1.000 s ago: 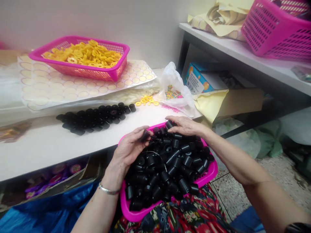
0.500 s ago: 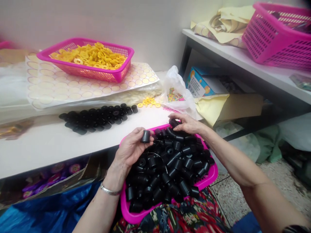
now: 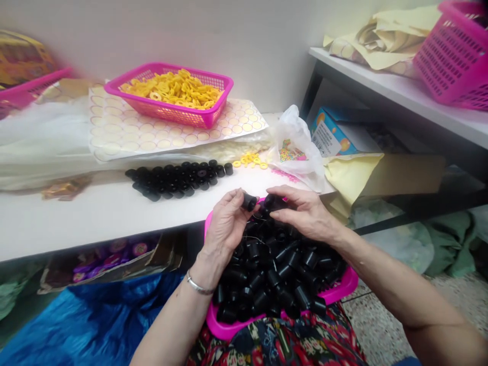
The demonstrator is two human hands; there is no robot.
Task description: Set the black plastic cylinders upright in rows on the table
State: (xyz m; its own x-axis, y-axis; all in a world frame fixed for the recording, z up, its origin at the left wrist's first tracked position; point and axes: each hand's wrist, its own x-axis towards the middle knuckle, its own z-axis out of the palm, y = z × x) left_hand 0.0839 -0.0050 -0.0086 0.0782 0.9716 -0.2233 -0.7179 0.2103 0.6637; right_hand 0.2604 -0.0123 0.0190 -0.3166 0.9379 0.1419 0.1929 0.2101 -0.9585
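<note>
The person sits with a pink tray (image 3: pixel 339 291) on the lap, heaped with small black caps (image 3: pixel 274 274). The left hand (image 3: pixel 224 229) is raised over the tray's far edge, its grip closed on a single black cap (image 3: pixel 249 202) pinched between thumb and fingertips, so that the cap sits just above the heap and just short of the worktop's (image 3: pixel 76 218) front edge. A thin silver bracelet (image 3: pixel 198 287) circles that wrist. The right hand (image 3: pixel 307 213) lies close beside it, fingers curled down over another black piece (image 3: pixel 275 201) at the top of the heap; its grip is closed on that piece, the two hands almost touching at the fingertips.

On the white worktop behind the tray lies a row of black caps (image 3: pixel 179 178) packed side by side. Just to the right of that row is a small scatter of yellow rings (image 3: pixel 249 160). Farther back a pink basket (image 3: pixel 213 118) full of yellow rings rests on a sheet of round stickers (image 3: pixel 125 137). A clear plastic bag (image 3: pixel 295 147) with coloured bits lies at the right end of the worktop, next to a blue box (image 3: pixel 331 136). A second pink basket (image 3: pixel 450 61) stands on the shelf (image 3: pixel 381 84) to the right, beside crumpled yellow paper (image 3: pixel 385 43).
</note>
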